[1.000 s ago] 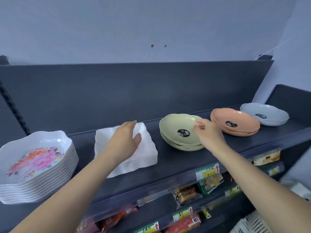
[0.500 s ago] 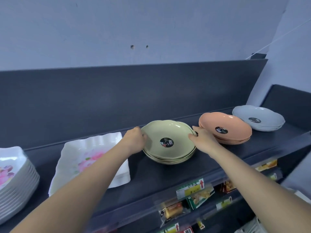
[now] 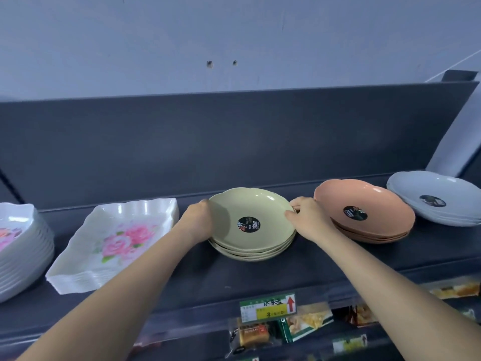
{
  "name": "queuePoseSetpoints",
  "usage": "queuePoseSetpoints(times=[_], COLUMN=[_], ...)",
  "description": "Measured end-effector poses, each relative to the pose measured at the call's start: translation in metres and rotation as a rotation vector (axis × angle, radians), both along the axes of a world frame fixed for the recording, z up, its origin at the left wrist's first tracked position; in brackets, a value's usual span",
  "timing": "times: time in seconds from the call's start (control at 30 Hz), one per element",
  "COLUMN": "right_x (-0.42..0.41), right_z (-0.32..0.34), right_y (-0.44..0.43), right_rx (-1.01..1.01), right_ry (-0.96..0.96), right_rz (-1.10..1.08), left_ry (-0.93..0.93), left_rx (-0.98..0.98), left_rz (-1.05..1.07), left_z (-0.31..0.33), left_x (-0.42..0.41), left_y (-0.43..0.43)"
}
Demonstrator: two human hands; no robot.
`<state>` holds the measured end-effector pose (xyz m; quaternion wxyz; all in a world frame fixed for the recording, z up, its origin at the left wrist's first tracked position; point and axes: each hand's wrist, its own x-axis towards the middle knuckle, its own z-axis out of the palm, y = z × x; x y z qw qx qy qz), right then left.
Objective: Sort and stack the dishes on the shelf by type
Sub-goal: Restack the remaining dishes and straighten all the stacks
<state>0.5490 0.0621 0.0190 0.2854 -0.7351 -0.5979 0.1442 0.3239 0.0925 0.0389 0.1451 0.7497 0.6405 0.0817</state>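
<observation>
A stack of pale green round plates (image 3: pixel 260 207) with a black sticker sits mid-shelf. My left hand (image 3: pixel 196 221) grips the stack's left rim and my right hand (image 3: pixel 305 217) pinches its right rim. To the right lie a stack of orange plates (image 3: pixel 377 204) and a stack of light grey plates (image 3: pixel 442 190). Left of the green stack lies a pile of white square dishes with pink roses (image 3: pixel 117 238). A taller stack of white floral dishes (image 3: pixel 20 246) stands at the far left edge.
The dark grey shelf (image 3: pixel 260 280) has a tall back panel behind the dishes. A price tag with a red arrow (image 3: pixel 268 307) hangs on its front lip. Packaged snacks (image 3: pixel 294 325) fill the shelf below.
My left hand left the white square dishes and moved right to the green stack's left rim. My right hand stayed at the stack's right rim. The view shifted left and closer.
</observation>
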Motion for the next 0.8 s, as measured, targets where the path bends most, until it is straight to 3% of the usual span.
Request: queuePoseSetpoints(times=[0.37,0.8], right_x=[0.002,0.007], right_z=[-0.012,-0.007], right_y=[0.0,-0.006], right_rx=[-0.028,-0.012], right_ry=[-0.041,0.161], right_rz=[0.079,0.127], left_ry=[-0.026,-0.078], left_rx=[0.075,0.085], left_rz=[0.046,0.05], left_z=[-0.009,-0.011], left_x=[0.007,0.003], left_y=[-0.009,-0.006])
